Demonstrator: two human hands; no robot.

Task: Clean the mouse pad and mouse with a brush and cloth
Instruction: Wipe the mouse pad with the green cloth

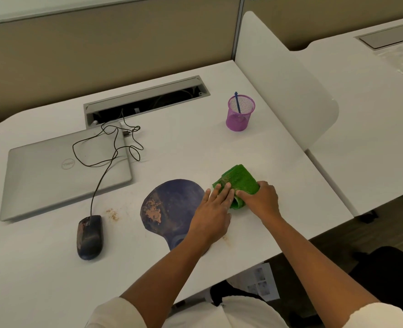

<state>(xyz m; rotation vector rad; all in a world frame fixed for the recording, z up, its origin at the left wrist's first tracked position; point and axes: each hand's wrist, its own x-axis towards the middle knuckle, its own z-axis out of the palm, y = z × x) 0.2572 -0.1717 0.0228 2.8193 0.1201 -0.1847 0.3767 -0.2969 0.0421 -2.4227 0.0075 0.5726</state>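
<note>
A: Where is the green cloth (pixel 237 183)?

B: It lies folded on the white bench (pixel 195 147), just to the right of the mouse pad (pixel 169 204). Both hands are on it.

A: What is the left hand (pixel 211 214) doing?

B: Its fingers are straight and flat. The tips press down on the left edge of the cloth. The palm lies over the right side of the mouse pad.

A: And the right hand (pixel 260 201)?

B: It holds the right end of the cloth. Its fingers curl round the fold and the thumb lies on top.

A: What does the mouse pad look like?

B: It is dark blue and round, with a tan smear on its left part.

A: Where is the mouse (pixel 89 236)?

B: It sits on the bench well to the left of the mouse pad, apart from it. It is dark with dirty marks. Some brown crumbs (pixel 112 214) lie between it and the mouse pad. Its wire (pixel 105 162) runs up over a closed grey laptop (pixel 63 171), which lies behind and to the left of the mouse pad.

A: Any brush?

B: A purple mesh cup (pixel 240 112) stands far behind the mouse pad, to the right. A blue stick (pixel 237 102) pokes out of it. I cannot tell if that is the brush.
</note>
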